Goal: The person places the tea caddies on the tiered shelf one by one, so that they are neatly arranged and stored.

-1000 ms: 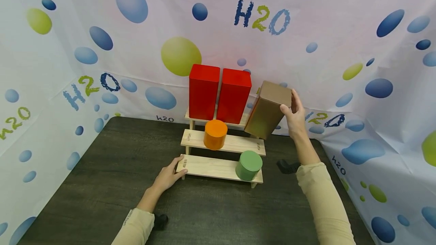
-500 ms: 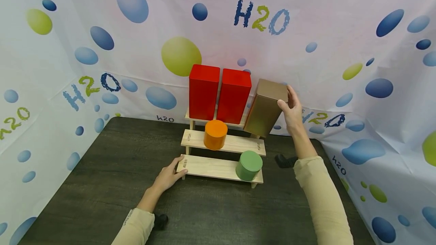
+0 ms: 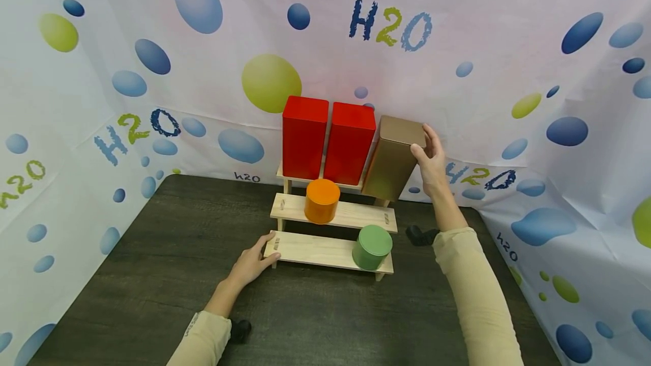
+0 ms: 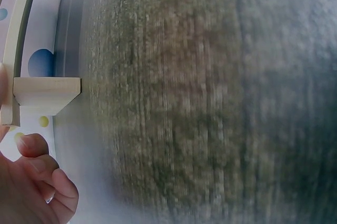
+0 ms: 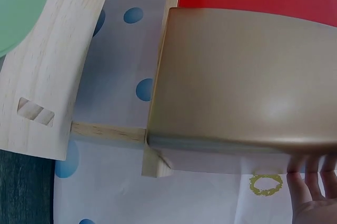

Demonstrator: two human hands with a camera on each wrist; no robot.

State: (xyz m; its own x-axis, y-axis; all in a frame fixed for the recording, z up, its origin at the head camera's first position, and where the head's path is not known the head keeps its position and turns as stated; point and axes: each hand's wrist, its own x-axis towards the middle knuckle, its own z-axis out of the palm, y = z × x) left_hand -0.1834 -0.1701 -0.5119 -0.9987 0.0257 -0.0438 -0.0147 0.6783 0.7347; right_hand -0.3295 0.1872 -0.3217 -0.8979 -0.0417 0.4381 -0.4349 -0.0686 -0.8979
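A tall gold-brown box (image 3: 390, 171) stands at the right end of the top tier of a stepped wooden shelf (image 3: 310, 249), close beside two tall red boxes (image 3: 304, 139). My right hand (image 3: 433, 164) holds this box by its upper right side, thumb in front and fingers behind. In the right wrist view its fingers (image 5: 310, 184) lie against the box's side. My left hand (image 3: 251, 261) grips the left end of the lowest shelf board; in the left wrist view several of its fingers (image 4: 50, 174) curl below the board. An orange cylindrical tin (image 3: 321, 202) sits on the middle tier.
A green cylindrical tin (image 3: 372, 248) occupies the right end of the lowest tier. The shelf stands on a dark wood-grain table (image 3: 315, 321), near its back edge. A white curtain (image 3: 203, 72) with blue and green dots hangs behind and on both sides.
My right hand has shifted the gold-brown box left, nearer to the red boxes, and the box leans less. My left hand has stayed on the shelf end.
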